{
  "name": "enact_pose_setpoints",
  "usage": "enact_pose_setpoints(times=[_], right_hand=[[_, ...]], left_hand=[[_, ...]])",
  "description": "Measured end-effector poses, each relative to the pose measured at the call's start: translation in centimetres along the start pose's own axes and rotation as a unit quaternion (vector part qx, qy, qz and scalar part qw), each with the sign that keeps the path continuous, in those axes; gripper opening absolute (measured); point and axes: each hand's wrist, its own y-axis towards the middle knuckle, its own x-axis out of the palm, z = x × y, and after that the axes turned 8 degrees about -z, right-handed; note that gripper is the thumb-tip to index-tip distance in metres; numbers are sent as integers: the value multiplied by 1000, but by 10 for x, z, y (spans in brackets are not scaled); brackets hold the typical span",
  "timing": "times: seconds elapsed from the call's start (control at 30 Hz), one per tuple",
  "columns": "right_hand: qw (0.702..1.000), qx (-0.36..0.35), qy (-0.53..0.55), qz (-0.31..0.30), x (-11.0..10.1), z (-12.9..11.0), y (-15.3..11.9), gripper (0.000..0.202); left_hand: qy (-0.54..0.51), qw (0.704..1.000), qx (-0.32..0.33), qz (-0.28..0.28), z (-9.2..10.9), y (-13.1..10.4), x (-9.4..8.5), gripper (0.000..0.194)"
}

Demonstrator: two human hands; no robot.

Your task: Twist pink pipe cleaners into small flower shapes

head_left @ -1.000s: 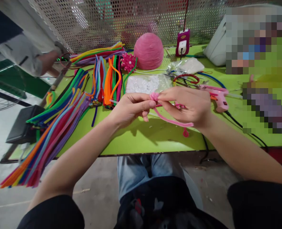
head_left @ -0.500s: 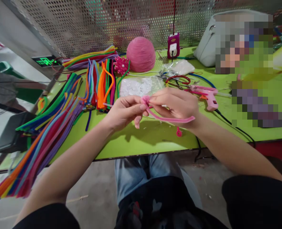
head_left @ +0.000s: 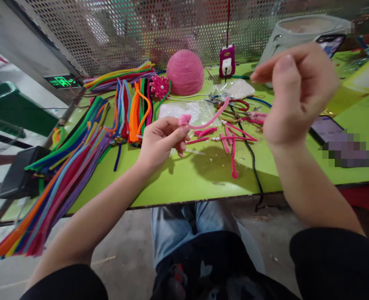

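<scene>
My left hand [head_left: 165,141] pinches a pink pipe cleaner [head_left: 208,123] between thumb and fingertips. One end of it is wound into a small coil, and the loose tail curves up to the right. Raised above the right side of the table, my right hand [head_left: 300,87] is apart from the pipe cleaner, with its fingers loosely stretched to the left and nothing visible in them. Below and between the hands lie short pink pipe cleaner pieces [head_left: 226,141], some with small pearl beads. A clear bag of white beads [head_left: 178,111] lies just behind my left hand.
Bundles of coloured pipe cleaners [head_left: 75,179] cover the left side. At the back stand a pink dome [head_left: 185,73], a pink beaded flower [head_left: 160,86] and a purple socket block [head_left: 227,62]. Pliers [head_left: 234,105], a black cable [head_left: 253,166], a phone [head_left: 328,125] and a grey bin [head_left: 275,46] are rightward.
My right hand has let go of the coiled pipe cleaner and moved up and right. The tail now points upward, while my left hand stays nearly in place with the coil.
</scene>
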Motion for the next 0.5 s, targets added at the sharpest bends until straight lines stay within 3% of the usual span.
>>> enact_pose_setpoints(times=[0.03, 0.1, 0.17, 0.2, 0.37, 0.5], right_hand=[[997, -43, -63, -8, 2, -1, -3, 25], [975, -103, -157, -120, 11, -5, -14, 19], [953, -93, -165, -235, 24, -8, -27, 15], [949, -78, -157, -260, 30, -9, -32, 17], [966, 44, -52, -248, 41, -6, -39, 13], [958, 162, 39, -234, 40, -3, -37, 17]], left_hand=[[8, 1000, 4, 5, -1, 0, 1, 39], [19, 1000, 8, 1, -2, 0, 2, 41], [24, 1000, 9, -7, -3, -1, 3, 41], [26, 1000, 10, -9, -3, -1, 4, 41], [45, 998, 12, -34, -4, -5, 11, 35], [69, 996, 6, -51, -7, -7, 11, 31]])
